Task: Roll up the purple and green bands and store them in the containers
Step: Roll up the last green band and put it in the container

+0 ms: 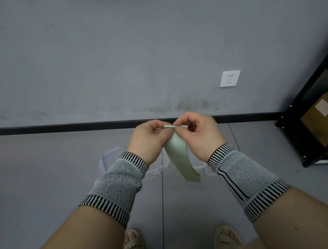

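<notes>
A pale green band (178,153) hangs in the air in front of me, its top end turned into a small tight roll between my fingers. My left hand (148,138) pinches the left end of that roll, and my right hand (198,134) pinches the right end. The loose tail of the band dangles down towards the floor. Below my wrists, a clear plastic container (113,155) with a lid stands on the floor, mostly hidden by my left forearm. A second clear container (208,170) peeks out beside my right wrist. No purple band is visible.
Grey floor meets a grey wall with a black skirting strip (60,127). A white wall socket (230,78) sits low on the wall. A black metal shelf (317,122) holding a cardboard box stands at the right. My sandalled feet (133,246) are at the bottom.
</notes>
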`<state>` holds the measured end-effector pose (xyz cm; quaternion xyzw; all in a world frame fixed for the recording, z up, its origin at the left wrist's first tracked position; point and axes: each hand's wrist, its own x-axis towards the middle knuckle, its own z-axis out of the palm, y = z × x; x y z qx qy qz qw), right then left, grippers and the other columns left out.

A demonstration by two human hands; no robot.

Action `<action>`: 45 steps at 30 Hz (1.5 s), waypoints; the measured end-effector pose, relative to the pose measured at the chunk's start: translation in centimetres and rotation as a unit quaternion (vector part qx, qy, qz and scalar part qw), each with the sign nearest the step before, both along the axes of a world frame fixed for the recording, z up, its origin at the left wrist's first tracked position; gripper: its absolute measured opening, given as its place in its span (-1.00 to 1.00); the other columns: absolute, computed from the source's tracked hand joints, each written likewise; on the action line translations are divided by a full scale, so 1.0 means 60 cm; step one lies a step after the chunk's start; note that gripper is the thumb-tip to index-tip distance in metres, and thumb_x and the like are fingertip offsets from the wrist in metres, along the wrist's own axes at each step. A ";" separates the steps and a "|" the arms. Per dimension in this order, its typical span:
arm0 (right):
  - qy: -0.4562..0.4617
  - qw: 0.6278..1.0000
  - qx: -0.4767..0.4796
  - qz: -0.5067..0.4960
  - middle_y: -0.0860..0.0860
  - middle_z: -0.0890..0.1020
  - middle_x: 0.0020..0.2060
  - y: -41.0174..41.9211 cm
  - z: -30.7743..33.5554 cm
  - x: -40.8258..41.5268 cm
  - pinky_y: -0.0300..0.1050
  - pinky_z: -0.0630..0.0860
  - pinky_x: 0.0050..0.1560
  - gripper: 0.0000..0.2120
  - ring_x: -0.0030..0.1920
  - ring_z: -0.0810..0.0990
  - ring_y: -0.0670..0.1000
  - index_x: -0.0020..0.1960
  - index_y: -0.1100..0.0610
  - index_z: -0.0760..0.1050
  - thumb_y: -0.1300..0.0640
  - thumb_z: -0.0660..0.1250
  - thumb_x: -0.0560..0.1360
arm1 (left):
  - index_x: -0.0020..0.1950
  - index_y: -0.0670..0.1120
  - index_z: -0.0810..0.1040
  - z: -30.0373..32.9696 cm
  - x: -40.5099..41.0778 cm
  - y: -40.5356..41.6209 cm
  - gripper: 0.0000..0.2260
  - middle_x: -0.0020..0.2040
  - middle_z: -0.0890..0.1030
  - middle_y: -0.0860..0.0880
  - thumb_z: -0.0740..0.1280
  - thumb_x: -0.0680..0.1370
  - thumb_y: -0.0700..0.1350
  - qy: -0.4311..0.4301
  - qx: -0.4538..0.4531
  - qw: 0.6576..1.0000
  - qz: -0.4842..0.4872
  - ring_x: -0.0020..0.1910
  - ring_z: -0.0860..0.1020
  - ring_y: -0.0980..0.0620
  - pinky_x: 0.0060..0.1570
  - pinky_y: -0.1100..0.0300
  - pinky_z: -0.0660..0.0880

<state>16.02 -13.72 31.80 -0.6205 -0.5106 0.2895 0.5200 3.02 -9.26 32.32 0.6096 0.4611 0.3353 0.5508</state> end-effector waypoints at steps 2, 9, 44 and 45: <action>-0.009 1.000 0.005 -0.004 -0.03 0.50 -0.40 0.000 -0.001 0.000 -0.23 0.37 -0.34 -0.75 -0.42 0.37 -0.13 -0.30 -0.05 0.52 0.28 0.39 0.42 | -0.21 -0.15 0.58 0.003 0.000 0.000 -0.89 -0.44 0.54 0.02 0.34 0.51 -0.25 -0.010 -0.029 1.000 -0.005 -0.43 0.46 0.12 -0.32 0.23 0.41; -0.034 0.999 0.006 0.030 -0.02 0.63 -0.30 -0.004 -0.001 0.002 -0.06 0.54 -0.15 -0.73 -0.27 0.57 0.05 -0.23 -0.10 0.57 0.28 0.34 0.45 | -0.21 -0.19 0.57 0.003 -0.012 0.008 -0.92 -0.35 0.52 -0.09 0.37 0.46 -0.20 -0.010 -0.070 0.997 -0.005 -0.39 0.45 0.02 -0.37 0.26 0.37; 0.089 0.995 -0.039 0.018 0.30 0.65 -0.23 -0.010 0.020 0.004 0.19 0.60 -0.11 -0.90 -0.25 0.60 0.15 -0.23 0.17 0.61 0.18 0.43 0.45 | -0.23 -0.14 0.60 0.012 -0.010 -0.003 -0.86 -0.39 0.63 -0.01 0.34 0.52 -0.27 -0.063 0.004 0.998 0.008 -0.35 0.57 0.07 -0.24 0.20 0.53; 0.091 0.995 -0.041 0.016 0.30 0.65 -0.23 -0.010 0.020 0.005 0.20 0.60 -0.10 -0.91 -0.24 0.61 0.16 -0.23 0.17 0.60 0.20 0.42 0.45 | -0.22 -0.15 0.60 0.012 -0.009 -0.004 -0.87 -0.37 0.63 -0.03 0.34 0.52 -0.27 -0.064 0.003 0.998 0.009 -0.32 0.57 0.04 -0.18 0.16 0.54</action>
